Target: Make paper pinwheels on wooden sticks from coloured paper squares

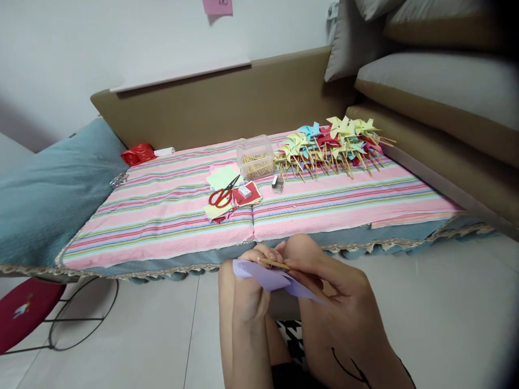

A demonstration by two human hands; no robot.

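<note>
A purple paper pinwheel (263, 275) is held between my two hands, low in front of my knees. My left hand (250, 289) is closed on the pinwheel from the left, its fingers curled behind the paper. Across the top of the paper lies a thin wooden stick (278, 264). My right hand (344, 289) pinches the stick near the pinwheel's middle, thumb and fingers pressed together. The right fingers partly cover the paper's right end, so how stick and paper join cannot be made out.
On the striped cover (162, 216) lie red-handled scissors (222, 198), coloured paper squares (250, 195), a small box (278, 185) and a plastic container (255, 156) of sticks. Many finished pinwheels (336, 143) are heaped right. A red stool (28, 313) stands left.
</note>
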